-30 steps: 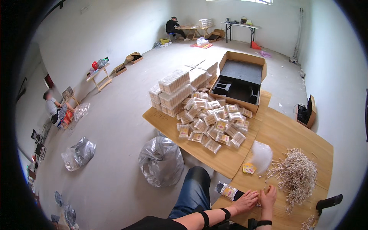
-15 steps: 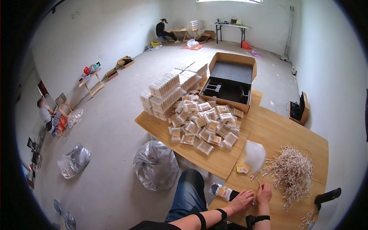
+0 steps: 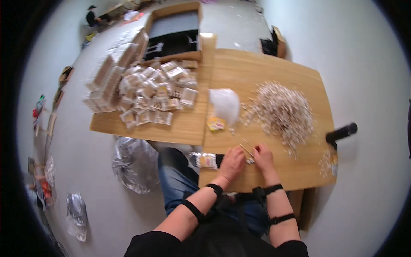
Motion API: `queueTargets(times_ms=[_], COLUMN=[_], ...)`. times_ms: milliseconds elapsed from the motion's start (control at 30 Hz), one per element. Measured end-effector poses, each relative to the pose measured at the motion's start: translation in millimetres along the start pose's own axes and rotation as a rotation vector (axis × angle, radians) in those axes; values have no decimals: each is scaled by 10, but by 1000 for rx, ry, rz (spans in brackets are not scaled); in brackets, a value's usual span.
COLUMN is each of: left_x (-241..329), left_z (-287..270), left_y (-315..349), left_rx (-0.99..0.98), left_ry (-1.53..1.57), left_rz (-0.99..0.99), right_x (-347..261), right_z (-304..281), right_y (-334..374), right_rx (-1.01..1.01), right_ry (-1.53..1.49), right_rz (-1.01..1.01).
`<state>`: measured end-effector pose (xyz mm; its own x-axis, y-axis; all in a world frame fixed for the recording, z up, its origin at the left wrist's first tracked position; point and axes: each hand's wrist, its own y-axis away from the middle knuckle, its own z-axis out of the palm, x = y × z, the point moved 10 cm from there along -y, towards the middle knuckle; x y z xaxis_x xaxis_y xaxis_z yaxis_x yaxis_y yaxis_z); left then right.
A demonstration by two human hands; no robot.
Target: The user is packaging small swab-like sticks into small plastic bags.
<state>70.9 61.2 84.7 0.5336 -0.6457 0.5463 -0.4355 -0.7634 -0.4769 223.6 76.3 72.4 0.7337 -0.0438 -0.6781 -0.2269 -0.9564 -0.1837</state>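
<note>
My left hand (image 3: 234,163) rests low over the near part of the wooden table, fingers curled round cotton swabs; a few white tips show beside it. Close to its right is my right hand (image 3: 263,156), thumb and fingers pinched together. Thin swab sticks (image 3: 247,150) slant between the two hands, at the right fingertips. Just left of my left hand lies a clear packet of cotton swabs (image 3: 208,161) with a yellow label, on a dark strip. A large loose heap of cotton swabs (image 3: 284,109) spreads beyond my right hand.
Clear plastic bags (image 3: 225,105) and yellow cards (image 3: 216,124) lie beyond my hands. Filled swab packets (image 3: 158,92) are piled at left, beside stacked packs (image 3: 105,81) and an open carton (image 3: 173,32). A black cylinder (image 3: 341,132) stands at the right edge. A grey bag (image 3: 136,165) is on the floor.
The view has swung right and downward, so the table sits further left and higher. My right hand's raised stick is now lower, with swab sticks between my hands.
</note>
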Motion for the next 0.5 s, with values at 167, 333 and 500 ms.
queueTargets(times_ms=[167, 333, 500], left_x=[38, 66, 26], left_z=[174, 123, 231], left_y=[41, 29, 25], left_rx=[-97, -61, -123], left_ry=[4, -37, -149], left_rz=[-58, -113, -84], right_x=[-45, -126, -88], right_z=[-109, 13, 92], right_y=[88, 170, -42], right_rx=[66, -59, -103], right_ry=[57, 87, 57], right_rz=[-11, -101, 2])
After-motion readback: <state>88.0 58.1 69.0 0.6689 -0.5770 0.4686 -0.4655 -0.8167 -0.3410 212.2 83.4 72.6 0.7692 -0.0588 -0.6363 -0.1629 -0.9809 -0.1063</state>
